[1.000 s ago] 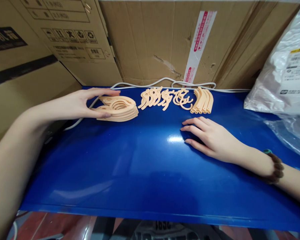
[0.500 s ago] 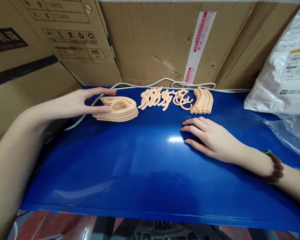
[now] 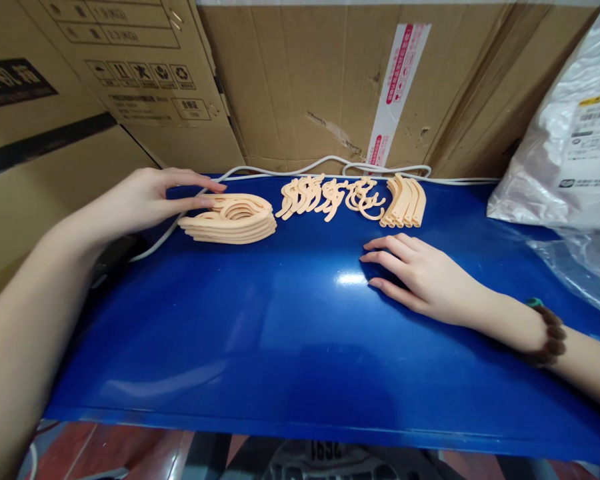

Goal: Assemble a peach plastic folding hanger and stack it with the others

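Note:
Near the back left of the blue table lies a stack of beige, curved plastic pieces with looped openings, like parts of clothes hangers. My left hand is at the stack's left end. Its thumb lies over the top piece, and the index finger stretches just behind, apart from the thumb. My right hand rests palm down on the table with its fingers spread, holding nothing. Beyond it lie small beige S-shaped pieces, beige hooks and a bundle of beige curved arms.
A white cable runs along the back edge and round the left of the stack. Cardboard boxes stand behind and to the left. A clear plastic bag with a label leans at the back right.
My left hand has drawn back slightly to the left along the stack, and its thumb and index finger are closer together. My right hand has stayed in place.

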The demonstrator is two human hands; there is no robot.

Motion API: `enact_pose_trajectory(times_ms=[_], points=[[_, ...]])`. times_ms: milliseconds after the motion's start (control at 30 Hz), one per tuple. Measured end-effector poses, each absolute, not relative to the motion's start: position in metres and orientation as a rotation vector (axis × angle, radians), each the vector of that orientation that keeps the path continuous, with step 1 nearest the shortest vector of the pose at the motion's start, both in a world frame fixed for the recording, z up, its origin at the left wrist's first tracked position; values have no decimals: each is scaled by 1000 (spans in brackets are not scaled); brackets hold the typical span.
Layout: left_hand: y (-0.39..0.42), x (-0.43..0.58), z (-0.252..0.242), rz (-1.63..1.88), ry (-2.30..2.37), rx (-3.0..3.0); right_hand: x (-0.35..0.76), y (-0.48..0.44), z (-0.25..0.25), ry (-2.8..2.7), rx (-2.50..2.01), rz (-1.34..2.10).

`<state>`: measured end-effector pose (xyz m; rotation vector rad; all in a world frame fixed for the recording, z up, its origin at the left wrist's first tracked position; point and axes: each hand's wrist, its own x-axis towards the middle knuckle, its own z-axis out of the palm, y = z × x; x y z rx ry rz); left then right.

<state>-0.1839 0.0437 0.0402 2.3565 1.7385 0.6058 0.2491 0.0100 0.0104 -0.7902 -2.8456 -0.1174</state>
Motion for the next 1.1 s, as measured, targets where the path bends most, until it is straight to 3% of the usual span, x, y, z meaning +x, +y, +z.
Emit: enact_pose_trajectory(times_ms=[1100], points=[[45, -184, 39, 464, 1755, 2410, 250, 10, 11, -2847, -795, -99]])
